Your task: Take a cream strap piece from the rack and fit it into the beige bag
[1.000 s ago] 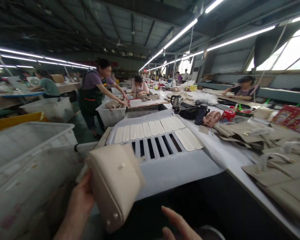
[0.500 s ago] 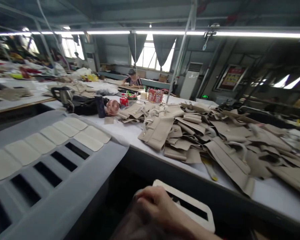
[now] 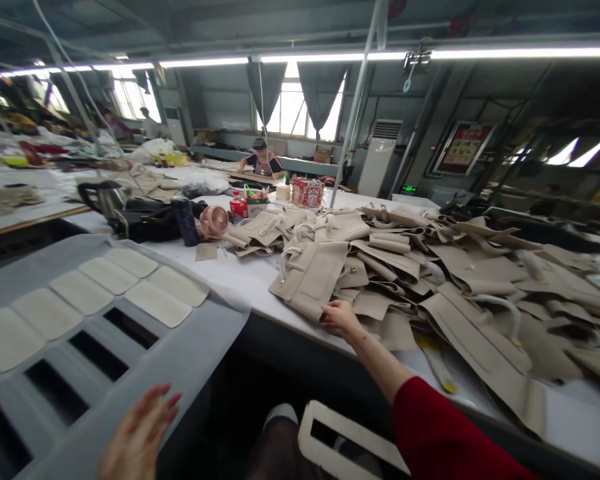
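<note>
My right hand [image 3: 341,317], in a red sleeve, stretches out to a heap of beige bag pieces [image 3: 460,280] on the white table [image 3: 240,277]. Its fingertips lie on the near edge of a beige bag panel with a pocket [image 3: 310,273]; I see no closed grip. My left hand [image 3: 140,437] hovers low at the left, blurred, fingers apart and holding nothing, over the near edge of a grey slotted board [image 3: 190,353]. A cream rectangular frame piece [image 3: 330,460] lies on my lap.
Cream oval pieces [image 3: 155,303] lie in rows on the grey board. A kettle [image 3: 105,197], a black bag, a pink fan [image 3: 214,221] and a red box [image 3: 307,192] stand farther back on the table. A person [image 3: 260,160] sits at a far bench.
My view swung right from the slotted board to the heap. The cream bag my left hand held is gone from view. My right hand left the lap and reached the beige panel.
</note>
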Tool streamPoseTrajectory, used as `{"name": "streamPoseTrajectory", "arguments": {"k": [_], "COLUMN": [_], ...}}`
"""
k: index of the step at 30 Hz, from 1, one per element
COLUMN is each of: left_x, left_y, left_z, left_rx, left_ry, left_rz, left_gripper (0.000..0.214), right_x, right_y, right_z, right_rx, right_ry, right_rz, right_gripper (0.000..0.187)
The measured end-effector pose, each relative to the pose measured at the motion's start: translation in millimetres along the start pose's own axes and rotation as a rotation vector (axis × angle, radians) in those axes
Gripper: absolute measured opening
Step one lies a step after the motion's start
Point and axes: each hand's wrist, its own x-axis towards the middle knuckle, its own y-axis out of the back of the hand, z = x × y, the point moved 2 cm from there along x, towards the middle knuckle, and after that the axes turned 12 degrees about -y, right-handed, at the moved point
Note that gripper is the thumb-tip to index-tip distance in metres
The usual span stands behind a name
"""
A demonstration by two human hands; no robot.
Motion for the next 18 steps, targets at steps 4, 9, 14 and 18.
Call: {"name": "streamPoseTrajectory", "arguments": {"k": [4, 9, 14, 18], "left_x": [12, 45, 58, 40], "left_y": [-86.0, -181.7, -225.2, -237.4], "left_z": [-27, -49, -58, -46], "left_rx": [0.013, -0.070, -0.177, -0.344], "left_ry": [-0.062, 0.008, 0.141, 0.164], "left_rz": [-0.268, -0.454, -0.546, -0.608], "left_gripper": [0.044, 0.033, 0.018, 0.026], "right_x": [13, 1, -41, -66], "right_y": [-31, -36, -13, 6], "right_z": [13, -8, -34, -36], "right_rx": [0.052, 0.177, 0.325, 0.418], "right_ry": [0.005, 0.176, 0.291, 0.262], "right_rz": [0.110, 0.117, -0.071, -0.208], "right_gripper": [0.023, 0.032, 0.044, 0.048]}}
